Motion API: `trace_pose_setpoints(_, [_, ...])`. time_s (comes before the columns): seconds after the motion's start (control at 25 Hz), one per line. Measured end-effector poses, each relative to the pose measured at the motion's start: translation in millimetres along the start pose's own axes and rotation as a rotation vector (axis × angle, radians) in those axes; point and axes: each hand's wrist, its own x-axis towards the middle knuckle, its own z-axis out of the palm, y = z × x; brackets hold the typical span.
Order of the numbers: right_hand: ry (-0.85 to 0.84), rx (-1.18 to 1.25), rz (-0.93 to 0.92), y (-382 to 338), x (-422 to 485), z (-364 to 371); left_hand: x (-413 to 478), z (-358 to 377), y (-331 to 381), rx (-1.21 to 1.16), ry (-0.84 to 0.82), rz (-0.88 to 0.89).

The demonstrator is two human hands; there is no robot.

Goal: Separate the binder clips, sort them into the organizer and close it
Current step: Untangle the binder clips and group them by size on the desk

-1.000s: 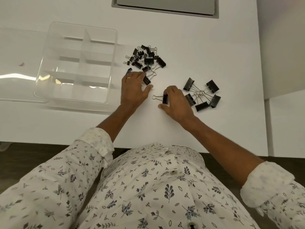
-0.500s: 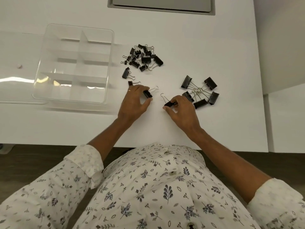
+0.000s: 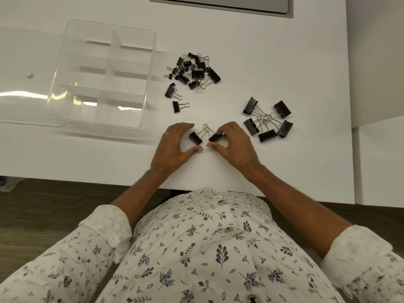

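Observation:
Two medium black binder clips lie side by side near the table's front, their wire handles meeting at the top. My left hand (image 3: 175, 147) curls round the left clip (image 3: 195, 137). My right hand (image 3: 235, 147) pinches the right clip (image 3: 215, 137). Behind them sits a tangled pile of small clips (image 3: 194, 69), with two loose medium clips (image 3: 170, 90) (image 3: 177, 106) in front of it. To the right, several large clips (image 3: 267, 119) are hooked together by their handles. The clear divided organizer (image 3: 150, 84) stands open at the left, its compartments bare.
The organizer's clear lid (image 3: 21, 101) lies flat to its left, with a small pink speck (image 3: 29, 75) on it. A grey panel (image 3: 223, 3) is set into the table's far edge. A second white surface (image 3: 380, 149) adjoins on the right.
Both hands have drawn nearer to each other and toward the table's front edge. The two clips they carry now lie together with their handles touching.

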Motion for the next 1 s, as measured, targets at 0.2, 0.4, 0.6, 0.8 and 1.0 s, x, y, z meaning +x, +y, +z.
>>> trace_pose_setpoints(0.2, [-0.035,0.017,-0.036,3.3,14.8,-9.8,3.8,2.7,-16.8,0.205,-0.068,0.168])
trace_pose_setpoints(0.4, [0.076,-0.012,-0.136,4.0,68.0,-28.8,5.4,5.0,-18.2,0.352,-0.095,0.157])
trace_pose_setpoints(0.6, [-0.113,-0.363,-0.133,11.1,136.8,-36.5,5.2,4.7,-17.9,0.375,-0.078,0.155])
trace_pose_setpoints(0.8, [-0.154,-0.374,-0.14,16.2,160.4,-34.9,5.7,6.5,-20.5,0.373,-0.062,0.157])
trace_pose_setpoints(1.0, [-0.032,-0.212,-0.046,19.4,147.8,-40.1,6.0,6.7,-21.0,0.356,-0.043,0.15])
